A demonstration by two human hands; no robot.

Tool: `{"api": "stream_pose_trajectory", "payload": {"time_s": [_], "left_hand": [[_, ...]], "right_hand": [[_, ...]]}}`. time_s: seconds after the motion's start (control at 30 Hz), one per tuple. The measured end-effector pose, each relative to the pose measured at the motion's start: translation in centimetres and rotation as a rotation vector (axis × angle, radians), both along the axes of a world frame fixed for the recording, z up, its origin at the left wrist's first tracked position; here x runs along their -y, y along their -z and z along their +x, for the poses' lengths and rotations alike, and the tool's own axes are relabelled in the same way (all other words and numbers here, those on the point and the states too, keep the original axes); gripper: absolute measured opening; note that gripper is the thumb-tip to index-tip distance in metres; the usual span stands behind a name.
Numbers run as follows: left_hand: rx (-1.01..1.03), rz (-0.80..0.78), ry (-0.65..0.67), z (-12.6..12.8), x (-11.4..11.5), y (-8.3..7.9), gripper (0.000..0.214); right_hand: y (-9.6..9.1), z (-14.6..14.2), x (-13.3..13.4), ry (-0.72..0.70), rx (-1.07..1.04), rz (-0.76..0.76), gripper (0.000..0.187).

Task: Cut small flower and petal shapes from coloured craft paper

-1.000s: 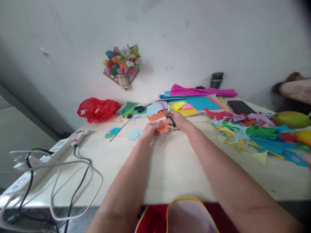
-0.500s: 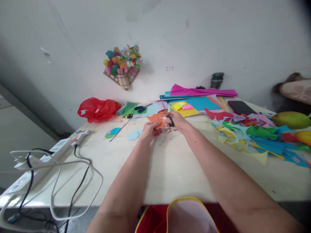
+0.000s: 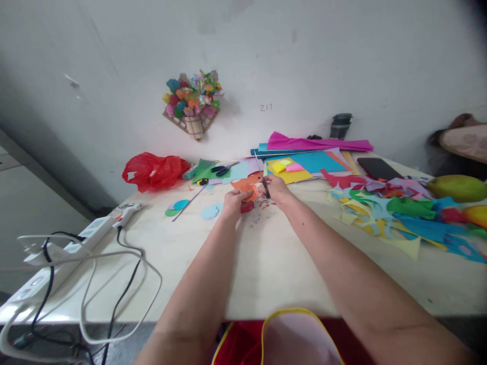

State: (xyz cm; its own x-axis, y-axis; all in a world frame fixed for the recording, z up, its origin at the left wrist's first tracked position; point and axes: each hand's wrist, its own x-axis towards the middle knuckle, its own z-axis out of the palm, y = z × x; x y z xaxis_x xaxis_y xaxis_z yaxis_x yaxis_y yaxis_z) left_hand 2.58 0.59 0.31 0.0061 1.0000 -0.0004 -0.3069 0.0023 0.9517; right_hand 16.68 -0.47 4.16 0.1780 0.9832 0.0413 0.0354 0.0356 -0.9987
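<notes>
Table (image 3: 281,263): right grip (image 3: 277,188) wraps scissors (image 3: 267,189), tips wallward, slanting left; left grip (image 3: 233,202) pinches orange paper (image 3: 253,190).

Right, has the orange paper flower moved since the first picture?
Yes: the orange paper flower shifted slightly left and up in view, judged against the handwritten number 217.

Handwritten number 217 (image 3: 266,107) in thin reddish strokes on the pale wall (image 3: 312,66), right of the flower basket (image 3: 193,101), level with its lower blooms.
</notes>
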Motion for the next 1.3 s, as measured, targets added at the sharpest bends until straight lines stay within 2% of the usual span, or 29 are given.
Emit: {"api": "stream_pose_trajectory", "payload": {"time_s": [0.17,0.27,0.43,0.63,0.77,1.0,1.3], "left_hand": [[0.095,-0.008,-0.005,0.2,0.5,-0.5,0.028],[0.12,0.015,-0.007,0.1,0.5,-0.7,0.028],[0.115,0.06,-0.039,-0.3,0.4,-0.7,0.03],[0.136,0.087,-0.06,-0.5,0.4,-0.7,0.03],[0.16,0.081,-0.068,-0.6,0.4,-0.7,0.033],[0.17,0.056,-0.06,-0.7,0.3,-0.7,0.031],[0.164,0.043,-0.065,-0.7,0.5,-0.8,0.031]], "right_hand": [[-0.1,-0.5,0.2,0.006,-0.045,-0.008,0.025],[-0.2,-0.2,0.4,-0.039,-0.082,0.003,0.026],[0.0,1.4,0.3,-0.179,-0.032,-0.045,0.034],[0.6,3.0,-0.1,-0.432,0.152,-0.015,0.031],[0.4,3.5,0.1,-0.545,0.244,-0.011,0.033],[0.3,3.8,0.4,-0.595,0.253,-0.079,0.029],[0.6,3.7,0.1,-0.611,0.315,-0.048,0.028]]}}
